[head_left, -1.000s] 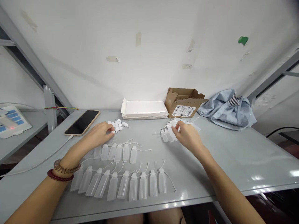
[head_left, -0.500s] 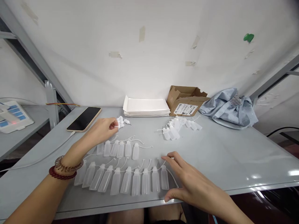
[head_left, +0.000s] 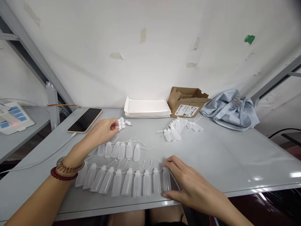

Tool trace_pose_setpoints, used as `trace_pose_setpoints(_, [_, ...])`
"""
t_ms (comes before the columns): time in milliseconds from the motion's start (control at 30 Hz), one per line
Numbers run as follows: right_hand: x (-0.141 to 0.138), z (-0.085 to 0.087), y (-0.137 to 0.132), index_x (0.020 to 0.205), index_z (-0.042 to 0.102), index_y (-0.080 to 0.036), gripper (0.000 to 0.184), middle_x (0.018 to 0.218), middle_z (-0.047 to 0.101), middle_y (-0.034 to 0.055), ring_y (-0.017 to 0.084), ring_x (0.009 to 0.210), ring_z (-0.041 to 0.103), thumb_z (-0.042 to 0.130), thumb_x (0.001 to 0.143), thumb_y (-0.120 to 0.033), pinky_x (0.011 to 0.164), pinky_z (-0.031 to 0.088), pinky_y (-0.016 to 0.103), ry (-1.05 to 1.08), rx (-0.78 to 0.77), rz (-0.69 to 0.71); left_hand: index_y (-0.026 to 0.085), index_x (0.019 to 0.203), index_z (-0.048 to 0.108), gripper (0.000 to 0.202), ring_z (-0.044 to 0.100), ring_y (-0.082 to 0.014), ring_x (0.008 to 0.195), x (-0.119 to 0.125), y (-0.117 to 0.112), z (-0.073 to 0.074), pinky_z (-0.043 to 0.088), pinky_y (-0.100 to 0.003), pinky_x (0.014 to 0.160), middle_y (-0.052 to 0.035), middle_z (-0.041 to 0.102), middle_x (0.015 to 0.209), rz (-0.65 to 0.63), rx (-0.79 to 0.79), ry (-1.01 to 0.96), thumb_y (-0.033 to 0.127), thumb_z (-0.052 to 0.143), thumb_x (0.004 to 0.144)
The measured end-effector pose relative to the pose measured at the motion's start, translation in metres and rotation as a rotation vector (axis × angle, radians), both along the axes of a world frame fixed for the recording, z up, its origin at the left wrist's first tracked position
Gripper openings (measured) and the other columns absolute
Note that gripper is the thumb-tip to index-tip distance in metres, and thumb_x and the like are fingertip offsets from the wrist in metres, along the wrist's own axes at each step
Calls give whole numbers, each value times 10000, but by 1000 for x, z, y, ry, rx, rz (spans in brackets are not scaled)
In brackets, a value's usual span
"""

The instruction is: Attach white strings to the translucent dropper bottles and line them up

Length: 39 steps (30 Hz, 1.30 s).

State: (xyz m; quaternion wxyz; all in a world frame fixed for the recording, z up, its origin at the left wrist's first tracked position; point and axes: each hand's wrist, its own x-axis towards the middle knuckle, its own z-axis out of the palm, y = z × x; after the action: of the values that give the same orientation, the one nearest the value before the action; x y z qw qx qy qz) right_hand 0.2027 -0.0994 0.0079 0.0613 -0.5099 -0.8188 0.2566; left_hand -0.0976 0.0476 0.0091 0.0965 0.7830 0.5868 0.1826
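Note:
Two rows of small translucent squeeze bottles (head_left: 128,182) with thin strap tails lie on the grey table. My right hand (head_left: 188,179) is at the right end of the front row. Its fingertips cover the neck of the last bottle (head_left: 166,180) and the thumb is against its base. At the back left, my left hand (head_left: 104,130) has its fingers pinched at the edge of a pile of small white caps (head_left: 122,123) with thin dark tips. A cap seems to be between those fingertips, mostly hidden. My left forearm covers the rows' left end.
Farther back lie more small bottles (head_left: 174,130), near an open cardboard box (head_left: 188,105) and a stack of white trays (head_left: 147,108). A phone (head_left: 85,120) with a cable (head_left: 56,150) is at left; a blue cloth (head_left: 231,110) is at right.
The fingers and thumb of my right hand have come in around the end bottle, which has shifted slightly. My left hand has stayed at the caps.

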Motion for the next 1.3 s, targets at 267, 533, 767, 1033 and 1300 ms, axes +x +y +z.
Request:
trace_pose_setpoints(267, [2, 26, 13, 1294, 393, -243, 515, 1256, 447, 124, 245, 1053, 540, 601, 828, -307, 852, 508, 385, 173, 275, 57, 184, 838, 601, 250, 636, -213, 775, 11, -11, 10, 487, -309, 704, -52, 698, 829, -5, -21, -152, 390, 469, 787])
trace_pose_setpoints(533, [-27, 16, 82, 1288, 419, -256, 548, 1151, 558, 84, 182, 891, 567, 645, 789, -270, 724, 518, 325, 489, 413, 174, 197, 987, 600, 291, 649, -201, 819, 29, -33, 23, 519, -307, 712, -35, 694, 876, -77, -106, -427, 407, 551, 792])
trace_pose_setpoints(767, [-38, -17, 89, 1308, 375, -253, 574, 1167, 538, 92, 163, 859, 573, 562, 776, -144, 693, 532, 314, 651, 280, 109, 180, 893, 649, 227, 645, -184, 743, 41, -42, 23, 526, -280, 648, -29, 695, 813, -184, -240, -521, 362, 585, 774])
trace_pose_setpoints(1033, [-47, -21, 75, 1359, 353, -265, 609, 1125, 548, 80, 169, 897, 584, 528, 793, -125, 763, 541, 345, 703, 266, 132, 247, 1027, 668, 254, 625, -160, 825, 47, -53, 25, 493, -238, 681, 6, 700, 947, -316, -183, -416, 319, 485, 866])
trace_pose_setpoints(1300, [-49, -20, 76, 1317, 450, -203, 439, 819, 600, 19, 135, 729, 574, 434, 881, -155, 627, 477, 275, 695, 112, 104, 209, 1111, 538, 270, 611, -149, 713, 52, -54, 20, 479, -251, 634, 16, 654, 773, -309, -250, -435, 299, 448, 873])
